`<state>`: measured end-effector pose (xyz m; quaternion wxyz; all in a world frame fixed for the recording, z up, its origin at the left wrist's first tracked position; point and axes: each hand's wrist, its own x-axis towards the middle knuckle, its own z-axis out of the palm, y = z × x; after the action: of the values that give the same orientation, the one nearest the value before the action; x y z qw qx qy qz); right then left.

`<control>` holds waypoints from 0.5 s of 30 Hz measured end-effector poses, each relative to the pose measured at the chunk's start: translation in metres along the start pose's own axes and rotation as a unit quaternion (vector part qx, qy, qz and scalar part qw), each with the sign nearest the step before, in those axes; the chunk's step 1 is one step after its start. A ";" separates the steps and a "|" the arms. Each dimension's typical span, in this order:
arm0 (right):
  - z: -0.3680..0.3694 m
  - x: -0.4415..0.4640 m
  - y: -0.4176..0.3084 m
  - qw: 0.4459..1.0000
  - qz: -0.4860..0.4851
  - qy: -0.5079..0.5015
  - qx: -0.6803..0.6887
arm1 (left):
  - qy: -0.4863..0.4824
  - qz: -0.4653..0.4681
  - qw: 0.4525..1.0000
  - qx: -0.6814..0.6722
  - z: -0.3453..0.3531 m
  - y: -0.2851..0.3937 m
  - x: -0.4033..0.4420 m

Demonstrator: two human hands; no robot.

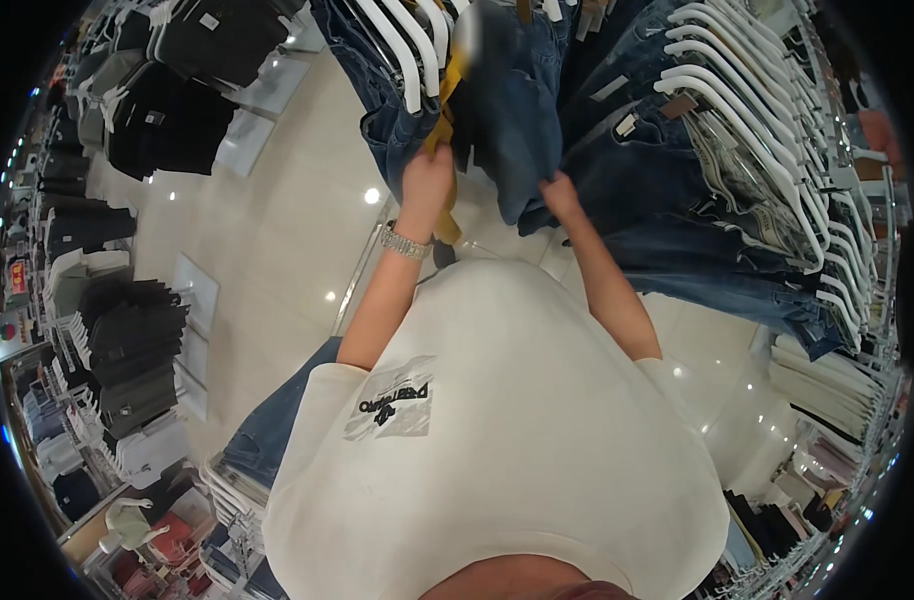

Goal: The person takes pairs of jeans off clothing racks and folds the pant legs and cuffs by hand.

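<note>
My left hand (427,182), with a metal watch on its wrist, is closed on a mustard-yellow garment (447,222) that hangs beside blue jeans. My right hand (561,197) pinches the edge of a pair of dark blue jeans (525,140) in front of me. Both garments hang among jeans on white hangers (405,55). Part of the dark jeans near their top is blurred.
More jeans (637,190) hang on white hangers (747,110) along a rail at the right. Racks of dark clothes (132,340) line the left side. Jeans (282,425) hang low at my left, and another person's hand (877,132) shows at the far right.
</note>
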<state>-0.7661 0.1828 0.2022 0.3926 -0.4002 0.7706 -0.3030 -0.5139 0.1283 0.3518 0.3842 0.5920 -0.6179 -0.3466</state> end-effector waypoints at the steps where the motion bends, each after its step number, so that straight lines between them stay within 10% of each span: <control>1: 0.012 0.000 0.006 1.000 -0.004 -0.010 0.010 | 0.001 0.000 1.000 0.007 0.000 0.000 0.001; 15: 0.027 -0.073 0.016 0.987 0.084 -0.085 0.108 | -0.068 -0.034 0.997 0.010 -0.016 0.010 0.005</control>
<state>-0.7222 0.2496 0.2022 0.5217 -0.3135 0.7282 -0.3151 -0.5042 0.1242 0.3690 0.3232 0.5914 -0.6256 -0.3931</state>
